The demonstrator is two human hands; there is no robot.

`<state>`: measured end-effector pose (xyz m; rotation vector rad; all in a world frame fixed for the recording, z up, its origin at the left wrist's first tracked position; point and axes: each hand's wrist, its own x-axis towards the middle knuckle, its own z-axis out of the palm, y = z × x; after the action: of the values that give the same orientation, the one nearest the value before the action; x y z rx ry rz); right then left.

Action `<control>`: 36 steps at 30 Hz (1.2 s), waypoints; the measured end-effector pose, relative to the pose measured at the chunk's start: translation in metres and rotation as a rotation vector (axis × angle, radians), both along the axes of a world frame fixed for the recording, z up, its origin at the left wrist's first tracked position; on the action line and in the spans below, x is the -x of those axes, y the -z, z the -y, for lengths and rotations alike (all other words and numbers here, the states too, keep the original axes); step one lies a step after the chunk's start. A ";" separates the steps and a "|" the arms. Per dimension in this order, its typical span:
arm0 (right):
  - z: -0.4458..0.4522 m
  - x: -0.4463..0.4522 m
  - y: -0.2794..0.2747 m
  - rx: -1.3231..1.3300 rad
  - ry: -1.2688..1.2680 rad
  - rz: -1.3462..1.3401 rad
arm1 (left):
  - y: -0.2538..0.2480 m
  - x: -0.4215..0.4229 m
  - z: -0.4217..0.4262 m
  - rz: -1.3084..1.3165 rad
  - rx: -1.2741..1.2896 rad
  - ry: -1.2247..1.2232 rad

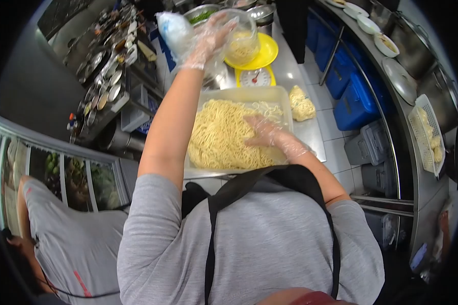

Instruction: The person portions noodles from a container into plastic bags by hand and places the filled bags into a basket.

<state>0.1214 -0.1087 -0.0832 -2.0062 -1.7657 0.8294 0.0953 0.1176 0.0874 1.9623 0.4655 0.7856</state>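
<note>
My left hand (215,36), in a clear plastic glove, is at the left rim of a clear container (243,44) with some noodles inside, its fingers closed on the rim. The container is over a yellow dish (267,51) on a yellow dial scale (255,78). My right hand (268,133), also gloved, lies with spread fingers on the right side of a heap of yellow noodles (221,133) in a pale rectangular tray (286,104). A tied bag of noodles (302,103) stands right of the tray.
A whitish plastic bag (175,31) and a metal bowl of greens (202,14) are beyond my left hand. Utensils (107,89) fill a rack on the left. A person (79,239) in grey is at lower left. Blue bins (355,101) sit under the right counter, which holds a white basket (426,134).
</note>
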 end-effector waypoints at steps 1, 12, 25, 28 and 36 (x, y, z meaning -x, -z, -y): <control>0.000 -0.001 -0.002 -0.017 0.022 0.016 | 0.002 -0.001 -0.004 0.016 -0.017 0.022; 0.003 0.001 -0.008 0.022 0.014 -0.017 | -0.001 0.008 0.004 -0.192 -0.530 -0.147; 0.003 0.002 -0.001 -0.048 0.032 0.039 | 0.007 0.027 0.004 -0.074 -0.733 -0.213; 0.009 0.002 -0.011 -0.030 0.048 -0.128 | -0.002 0.055 0.044 -0.020 -0.713 -0.286; 0.011 -0.001 -0.018 -0.043 0.031 -0.170 | 0.072 0.134 0.089 -0.270 -0.429 -0.262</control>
<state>0.1228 -0.1199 -0.0655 -1.8716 -1.6408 0.9148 -0.0383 0.0289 0.0153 2.4573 0.7774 0.8370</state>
